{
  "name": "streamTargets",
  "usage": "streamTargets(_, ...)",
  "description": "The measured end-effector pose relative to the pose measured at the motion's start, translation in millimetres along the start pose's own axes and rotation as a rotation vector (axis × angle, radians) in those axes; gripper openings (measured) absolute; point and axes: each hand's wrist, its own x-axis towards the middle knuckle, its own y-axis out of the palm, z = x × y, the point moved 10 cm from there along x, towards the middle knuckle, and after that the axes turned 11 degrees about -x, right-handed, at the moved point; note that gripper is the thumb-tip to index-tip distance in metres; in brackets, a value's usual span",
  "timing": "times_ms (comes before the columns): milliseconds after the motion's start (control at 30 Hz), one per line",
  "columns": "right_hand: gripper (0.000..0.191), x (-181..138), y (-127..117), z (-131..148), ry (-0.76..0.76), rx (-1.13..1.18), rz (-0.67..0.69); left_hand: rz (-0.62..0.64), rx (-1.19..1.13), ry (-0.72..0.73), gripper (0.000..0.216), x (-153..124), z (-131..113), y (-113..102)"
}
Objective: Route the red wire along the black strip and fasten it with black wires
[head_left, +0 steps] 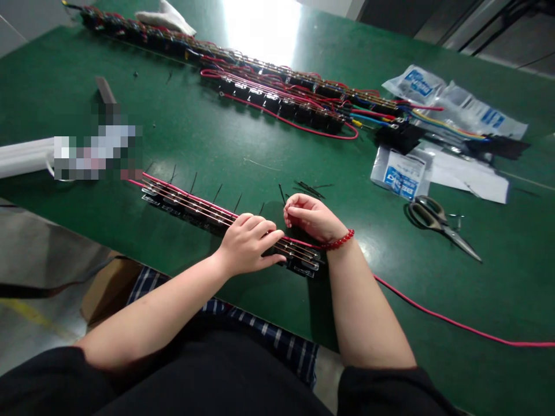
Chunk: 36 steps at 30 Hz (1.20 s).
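Note:
A long strip of black blocks with copper-coloured rods along it lies slantwise on the green table. A red cable runs along its top, and several thin black cable ties stick up from its far side. My left hand is wrapped over the strip and cable, fingers on the far side and thumb on the near side. Just beyond the strip's right part, my right hand is closed in a pinch, with a black cable tie showing at its fingertips. The tie's lower end is hidden.
Loose black cable ties lie behind my right hand. To the right are scissors and plastic bags. Longer wired assemblies stretch across the back. Another person's sleeved arm reaches in at left, its hand blurred.

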Motion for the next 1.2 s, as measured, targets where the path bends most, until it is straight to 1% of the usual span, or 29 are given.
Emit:
streamTargets(67,0.027,0.2,-0.3,-2.2,0.009,0.013,0.011,-0.01,-0.047,-0.024,0.042,1.4,0.4,-4.1)
streamTargets(133,0.028,0.1,-0.1,-3.4,0.019,0.022,0.024,-0.039,-0.134,-0.077,0.031,3.2,3.6,-10.2)
streamTargets(200,0.028,-0.3,0.8,-3.6,0.021,0.029,0.041,-0.101,-0.224,-0.159,0.02,4.1,10.3,-18.2)
streamTargets(267,0.029,-1.0,2.1,-2.9,0.013,0.028,0.058,-0.162,-0.28,-0.221,0.017,3.9,15.7,-24.9)
streamTargets(300,0.029,-1.3,2.5,-2.4,0.005,0.027,0.061,-0.176,-0.293,-0.229,0.017,4.0,16.4,-26.7)
streamTargets(467,0.028,-2.6,0.8,1.4,-0.044,0.031,0.045,-0.127,-0.284,-0.12,0.015,3.5,6.4,-23.7)
streamTargets(533,0.028,-2.9,0.9,1.3,-0.045,0.028,0.05,-0.123,-0.249,-0.105,0.015,1.1,6.2,-21.9)
streamTargets(700,0.028,-3.4,0.4,1.5,-0.056,0.005,0.054,-0.192,-0.199,-0.062,0.009,-2.6,4.8,-22.4)
streamTargets(800,0.027,-3.4,0.2,3.4,-0.089,0.006,0.052,-0.227,-0.228,-0.037,0.004,-3.5,4.1,-24.1)
streamTargets(900,0.026,-3.8,3.6,6.0,-0.127,0.015,0.089,-0.262,-0.272,-0.046,0.005,-6.2,7.5,-26.3)
streamTargets(1033,0.021,-4.5,4.0,9.0,-0.162,-0.023,0.108,-0.382,-0.383,-0.124,0.011,-13.7,19.4,-35.4)
streamTargets(1100,0.019,-4.6,2.7,9.4,-0.166,-0.057,0.106,-0.44,-0.465,-0.191,0.014,-17.4,27.0,-40.5)
streamTargets(1200,0.017,-4.6,4.1,6.9,-0.144,-0.113,0.13,-0.49,-0.599,-0.304,0.015,-20.4,35.8,-46.2)
